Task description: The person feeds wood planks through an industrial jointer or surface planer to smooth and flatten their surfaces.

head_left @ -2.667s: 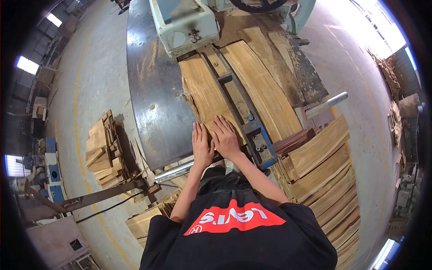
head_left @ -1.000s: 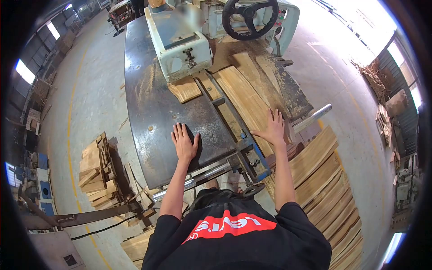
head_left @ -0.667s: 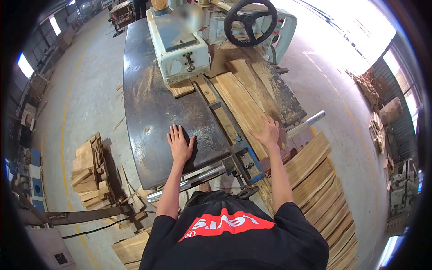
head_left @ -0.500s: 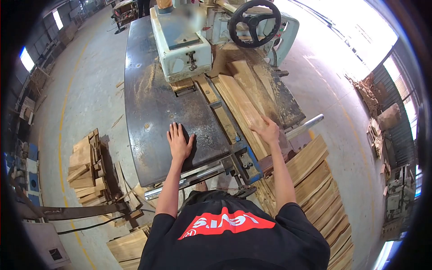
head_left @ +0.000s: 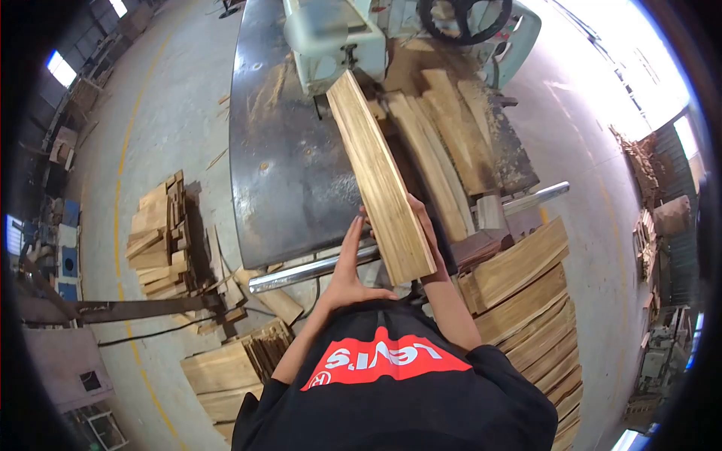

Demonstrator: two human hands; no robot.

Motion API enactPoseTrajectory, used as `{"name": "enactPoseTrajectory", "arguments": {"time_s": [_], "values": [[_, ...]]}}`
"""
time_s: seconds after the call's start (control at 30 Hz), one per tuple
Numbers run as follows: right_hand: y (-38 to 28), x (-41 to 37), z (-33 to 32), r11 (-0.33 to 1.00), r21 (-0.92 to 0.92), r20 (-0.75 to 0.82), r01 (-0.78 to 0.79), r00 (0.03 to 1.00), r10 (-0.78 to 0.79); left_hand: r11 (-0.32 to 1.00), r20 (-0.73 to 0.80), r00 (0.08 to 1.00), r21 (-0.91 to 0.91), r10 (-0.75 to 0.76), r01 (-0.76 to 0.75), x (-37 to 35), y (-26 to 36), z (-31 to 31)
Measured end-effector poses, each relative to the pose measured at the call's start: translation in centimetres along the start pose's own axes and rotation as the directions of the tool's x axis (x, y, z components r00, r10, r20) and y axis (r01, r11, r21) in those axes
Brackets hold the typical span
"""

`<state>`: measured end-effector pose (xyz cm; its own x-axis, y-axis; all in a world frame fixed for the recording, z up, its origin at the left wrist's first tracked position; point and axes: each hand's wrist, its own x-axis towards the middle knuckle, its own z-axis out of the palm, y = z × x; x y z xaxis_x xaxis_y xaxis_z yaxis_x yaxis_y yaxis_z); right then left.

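A long wooden board point(head_left: 380, 184) is lifted over the front of the dark metal machine table point(head_left: 274, 195), slanting from upper left to lower right. My right hand point(head_left: 429, 237) holds the board's right edge near its lower end, fingers partly hidden behind it. At the lower left side of the board is my left hand point(head_left: 352, 270), fingers and thumb spread apart; some fingertips reach the board's edge, and whether they press on it is unclear. More boards point(head_left: 432, 154) lie on the table to the right of the held one.
Beyond the table stand a pale green machine housing point(head_left: 342, 56) and a black handwheel point(head_left: 466, 19). A metal rail point(head_left: 301, 276) runs along the front edge. Stacked boards point(head_left: 526, 323) are at the right, with wood piles point(head_left: 159, 233) on the left floor.
My right hand has raised a board off the table and brought it toward my body. My left hand has left the tabletop and moved to the board's side. The view has shifted.
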<state>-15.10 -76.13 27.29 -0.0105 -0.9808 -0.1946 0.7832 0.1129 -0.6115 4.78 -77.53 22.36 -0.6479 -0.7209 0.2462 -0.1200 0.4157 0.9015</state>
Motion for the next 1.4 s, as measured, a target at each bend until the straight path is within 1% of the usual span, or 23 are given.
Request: {"name": "enactPoseTrajectory", "arguments": {"time_s": [0.03, 0.07, 0.17, 0.2, 0.3, 0.33, 0.43, 0.47, 0.5, 0.53, 0.57, 0.6, 0.67, 0.7, 0.77, 0.83, 0.93, 1.0, 1.1, 1.17, 1.23, 1.33, 1.4], "values": [[1.2, 0.2, 0.3, 0.999, 0.037, 0.018, -0.008, 1.0, 0.008, 1.0, -0.019, 1.0, 0.031, 0.005, -0.005, -0.4, 0.5, 0.5], [2.4, 0.4, 0.1, 0.991, 0.11, 0.075, -0.076, 0.995, 0.068, 0.998, -0.037, 0.999, 0.061, 0.01, -0.008, -0.9, 0.6, 0.7], [4.9, 1.1, -0.3, 0.968, 0.194, 0.08, -0.16, 0.986, 0.147, 0.997, -0.074, 0.995, 0.031, -0.073, 0.076, -2.0, -0.7, 0.3], [5.2, 1.1, -0.5, 0.98, 0.132, 0.105, -0.152, 0.985, 0.138, 0.994, -0.066, 0.992, 0.021, -0.106, 0.107, -2.4, -0.9, 0.2], [6.0, 1.6, -3.0, 0.953, 0.071, -0.006, -0.294, 0.955, 0.296, 0.983, -0.092, 0.981, 0.054, -0.17, 0.175, -3.9, -1.3, 0.0], [6.2, 1.6, -3.3, 0.964, 0.035, -0.123, -0.263, 0.956, 0.266, 0.976, -0.122, 0.97, 0.027, -0.21, 0.214, -4.2, -1.2, 0.1], [7.1, 2.6, -6.6, 0.934, -0.271, -0.285, -0.231, 0.946, 0.152, 0.983, -0.083, 0.982, 0.06, -0.167, 0.172, -3.9, -1.9, -0.2], [7.6, 2.9, -7.4, 0.876, -0.441, -0.312, -0.194, 0.949, 0.052, 0.978, -0.076, 0.984, 0.118, -0.163, 0.171, -3.8, -2.2, -0.3], [7.9, 2.9, -7.0, 0.763, -0.644, -0.272, -0.053, 0.948, -0.164, 0.971, -0.071, 0.985, 0.176, -0.154, 0.165, -3.8, -2.7, -0.2], [8.2, 2.6, -6.2, 0.583, -0.809, -0.182, 0.073, 0.913, -0.366, 0.96, -0.066, 0.988, 0.232, -0.142, 0.154, -3.5, -3.2, -0.1], [8.1, 2.3, -5.5, 0.352, -0.921, -0.049, 0.17, 0.843, -0.535, 0.936, -0.037, 0.993, 0.333, -0.112, 0.118, -3.0, -3.7, -0.1], [6.6, 1.6, -4.0, 0.096, -0.981, 0.087, 0.166, 0.83, -0.551, 0.9, -0.005, 0.996, 0.429, -0.085, 0.079, -2.6, -4.3, 0.0], [7.3, 1.9, -5.0, -0.042, -0.975, 0.212, 0.22, 0.844, -0.493, 0.806, 0.06, 0.996, 0.592, -0.071, 0.022, -1.3, -5.5, 0.8], [7.3, 2.8, -5.5, -0.117, -0.961, 0.277, 0.251, 0.839, -0.468, 0.8, 0.061, 0.998, 0.599, -0.014, -0.025, 0.2, -6.9, 1.5], [8.2, 4.0, -7.0, -0.123, -0.961, 0.276, 0.247, 0.857, -0.434, 0.787, 0.069, 0.995, 0.609, 0.078, -0.104, 1.9, -9.1, 2.8], [7.8, 4.8, -7.7, -0.164, -0.948, 0.317, 0.272, 0.843, -0.434, 0.828, 0.054, 0.994, 0.551, 0.092, -0.106, 3.5, -9.1, 3.0], [7.8, 6.0, -8.4, -0.199, -0.96, 0.268, 0.195, 0.84, -0.472, 0.86, 0.065, 0.991, 0.493, 0.116, -0.133, 4.9, -9.4, 2.7], [8.5, 6.8, -8.5, -0.261, -0.956, 0.249, 0.135, 0.844, -0.475, 0.849, 0.104, 0.985, 0.5, 0.135, -0.169, 5.1, -10.3, 2.0], [9.4, 8.4, -8.5, -0.33, -0.936, 0.287, 0.124, 0.81, -0.512, 0.833, 0.13, 0.984, 0.525, 0.124, -0.175, 6.1, -10.4, 1.0], [9.5, 9.5, -8.7, -0.272, -0.948, 0.28, 0.163, 0.832, -0.478, 0.818, 0.129, 0.987, 0.554, 0.098, -0.154, 7.5, -10.2, 0.4], [9.6, 12.7, -10.5, -0.306, -0.915, 0.378, 0.263, 0.824, -0.421, 0.832, 0.172, 0.984, 0.539, 0.047, -0.134, 8.9, -12.0, -0.4], [8.2, 15.0, -9.1, -0.241, -0.917, 0.397, 0.318, 0.78, -0.484, 0.8, 0.186, 0.982, 0.586, 0.022, -0.129, 11.4, -11.1, -2.1], [7.5, 16.2, -8.4, -0.2, -0.922, 0.387, 0.332, 0.762, -0.519, 0.774, 0.187, 0.981, 0.614, 0.047, -0.154, 12.0, -12.5, -2.4]]}}
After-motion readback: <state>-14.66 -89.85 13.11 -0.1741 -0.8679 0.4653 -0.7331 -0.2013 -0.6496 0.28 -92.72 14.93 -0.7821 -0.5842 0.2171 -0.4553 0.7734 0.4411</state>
